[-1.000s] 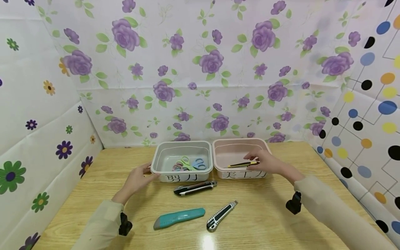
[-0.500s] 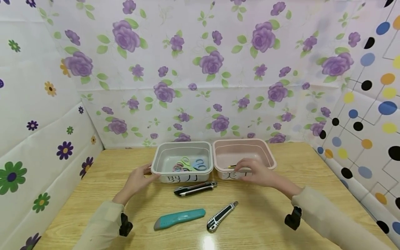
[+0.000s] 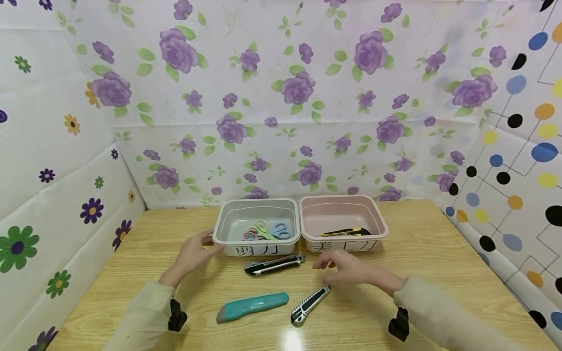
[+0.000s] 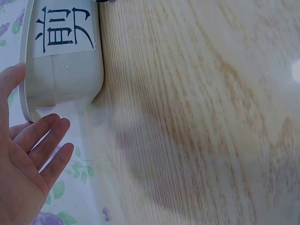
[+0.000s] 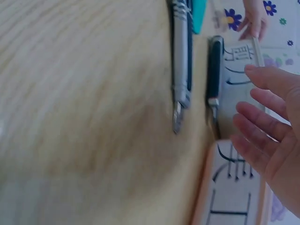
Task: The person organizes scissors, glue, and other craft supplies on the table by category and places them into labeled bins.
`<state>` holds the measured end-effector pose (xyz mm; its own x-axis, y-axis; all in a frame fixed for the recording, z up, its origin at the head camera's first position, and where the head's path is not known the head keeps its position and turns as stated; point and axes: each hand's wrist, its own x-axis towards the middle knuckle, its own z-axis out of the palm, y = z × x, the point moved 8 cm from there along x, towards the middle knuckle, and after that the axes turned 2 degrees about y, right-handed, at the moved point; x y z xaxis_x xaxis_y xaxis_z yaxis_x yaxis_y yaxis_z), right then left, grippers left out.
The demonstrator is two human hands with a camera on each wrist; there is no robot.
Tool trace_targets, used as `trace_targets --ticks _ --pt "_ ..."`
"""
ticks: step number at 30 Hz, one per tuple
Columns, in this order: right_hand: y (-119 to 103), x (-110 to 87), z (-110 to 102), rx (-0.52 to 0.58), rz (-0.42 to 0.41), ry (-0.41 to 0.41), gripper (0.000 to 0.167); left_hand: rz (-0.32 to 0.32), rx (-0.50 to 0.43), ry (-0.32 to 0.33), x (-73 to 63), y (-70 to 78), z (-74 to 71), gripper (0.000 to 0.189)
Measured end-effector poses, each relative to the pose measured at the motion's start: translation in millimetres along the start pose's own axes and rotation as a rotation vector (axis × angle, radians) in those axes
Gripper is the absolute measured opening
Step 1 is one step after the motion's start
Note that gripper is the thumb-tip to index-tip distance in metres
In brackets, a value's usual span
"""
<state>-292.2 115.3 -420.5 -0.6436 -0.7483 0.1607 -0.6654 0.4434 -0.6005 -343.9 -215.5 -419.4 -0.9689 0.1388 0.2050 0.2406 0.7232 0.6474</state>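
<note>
Leaving the pink box (image 3: 338, 213), the empty, relaxed right hand (image 3: 344, 269) is nearing the silver cutter (image 3: 310, 304), probably light, stiff, best held mid-handle, the left hand (image 3: 193, 253) loosely touching the grey box (image 3: 259, 212).

Near the worktop's (image 3: 408, 229) back edge, the grey box (image 3: 256, 243) shows 剪刀 in black on its white front label (image 3: 256, 250); right beside it, the pink box's (image 3: 384, 232) front label (image 3: 340, 246) reads 美工刀, also black.
</note>
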Motion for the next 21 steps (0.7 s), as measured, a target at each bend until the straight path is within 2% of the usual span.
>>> trace_targets --ticks 5,9,21 --pt "-0.3 1.6 20.4 0.054 0.009 -0.073 0.027 0.012 0.008 0.005 1.4 0.5 -0.2 0.071" --pt "-0.9 1.2 31.6 0.044 0.011 -0.099 0.027 0.013 0.009 0.005 1.9 1.2 -0.1 0.071" --pt "5.0 -2.7 45.1 -0.001 0.024 -0.134 0.016 0.009 0.007 0.001 0.5 2.3 -0.7 0.070"
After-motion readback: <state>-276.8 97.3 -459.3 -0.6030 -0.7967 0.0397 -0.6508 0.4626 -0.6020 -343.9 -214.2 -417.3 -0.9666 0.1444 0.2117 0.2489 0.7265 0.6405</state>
